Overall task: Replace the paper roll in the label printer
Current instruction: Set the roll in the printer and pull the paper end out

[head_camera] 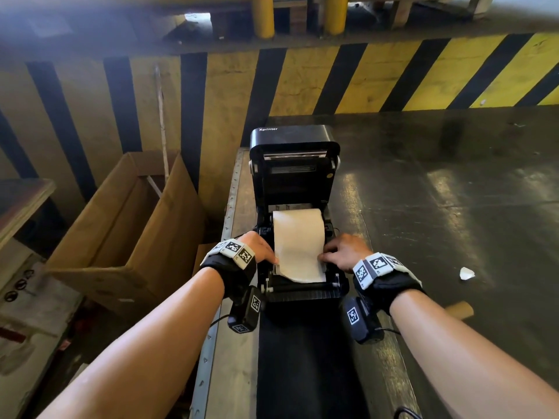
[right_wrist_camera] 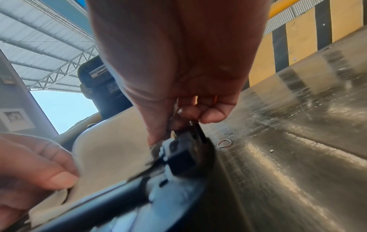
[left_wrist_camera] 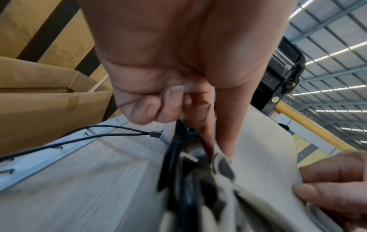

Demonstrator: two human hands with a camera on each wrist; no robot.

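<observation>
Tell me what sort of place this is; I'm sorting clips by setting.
Probably a warehouse or loading dock: yellow-and-black hazard-striped wall, yellow bollards, an open cardboard box, and a trussed metal roof.

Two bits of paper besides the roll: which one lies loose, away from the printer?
The crumpled white scrap on the dark floor at right lies loose. The paper strip feeds from the roll across the open printer, under both hands' fingers.
</observation>
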